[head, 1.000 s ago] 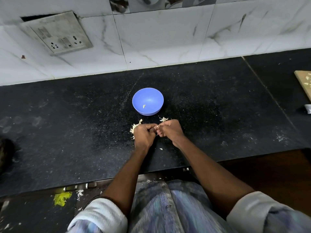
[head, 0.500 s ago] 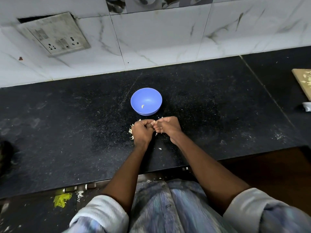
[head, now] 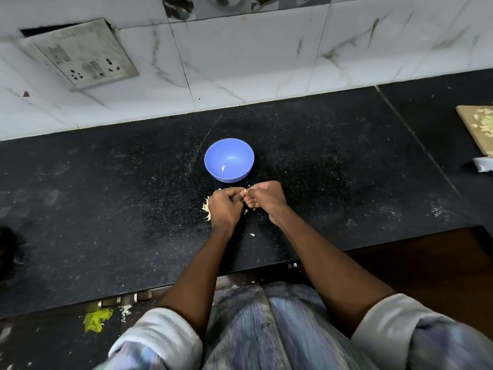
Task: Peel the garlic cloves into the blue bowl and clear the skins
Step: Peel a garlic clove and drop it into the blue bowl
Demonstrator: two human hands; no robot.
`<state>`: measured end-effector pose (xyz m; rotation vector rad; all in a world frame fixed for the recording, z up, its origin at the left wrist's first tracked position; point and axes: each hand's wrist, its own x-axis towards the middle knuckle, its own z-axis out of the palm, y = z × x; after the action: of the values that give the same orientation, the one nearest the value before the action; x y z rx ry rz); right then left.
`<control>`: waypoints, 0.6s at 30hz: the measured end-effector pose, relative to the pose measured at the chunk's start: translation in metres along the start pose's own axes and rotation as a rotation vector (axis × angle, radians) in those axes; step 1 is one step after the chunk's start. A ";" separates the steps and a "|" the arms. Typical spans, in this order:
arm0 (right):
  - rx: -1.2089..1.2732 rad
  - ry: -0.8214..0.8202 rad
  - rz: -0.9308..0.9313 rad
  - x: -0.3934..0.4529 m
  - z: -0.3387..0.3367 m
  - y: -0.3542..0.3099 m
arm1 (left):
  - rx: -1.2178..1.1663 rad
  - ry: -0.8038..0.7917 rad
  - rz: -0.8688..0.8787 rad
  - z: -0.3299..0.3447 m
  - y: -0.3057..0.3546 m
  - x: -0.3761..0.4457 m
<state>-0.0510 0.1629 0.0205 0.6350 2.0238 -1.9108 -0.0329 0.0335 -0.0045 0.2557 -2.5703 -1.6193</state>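
Over black counter [head: 106,209], left hand [head: 224,206] and right hand [head: 266,197] pinch one garlic clove [head: 244,193].

The black counter [head: 106,209] carries a bowl [head: 213,166] just beyond the hands, skins [head: 206,209] left of them, a board [head: 477,129] far right.

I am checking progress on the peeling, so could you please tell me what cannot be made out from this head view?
- Clove between left hand and right hand: curled fingers hide it, so how much is peeled is unclear.
- Pile of skins: mostly behind the left hand.
- Pale piece in the blue bowl: too small to tell clove from skin.
- Wooden board: cut off by the right edge.
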 end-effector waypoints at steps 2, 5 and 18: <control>-0.025 0.015 -0.012 0.001 0.001 0.000 | -0.027 -0.021 0.018 -0.001 0.000 0.000; -0.040 0.025 -0.016 0.001 0.001 0.000 | -0.057 -0.058 0.039 -0.003 -0.001 -0.001; -0.051 -0.068 -0.048 -0.004 -0.003 0.005 | -0.070 -0.040 0.024 -0.007 -0.002 -0.005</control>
<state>-0.0445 0.1657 0.0184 0.5065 2.0561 -1.8738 -0.0267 0.0273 -0.0036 0.1878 -2.5294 -1.7193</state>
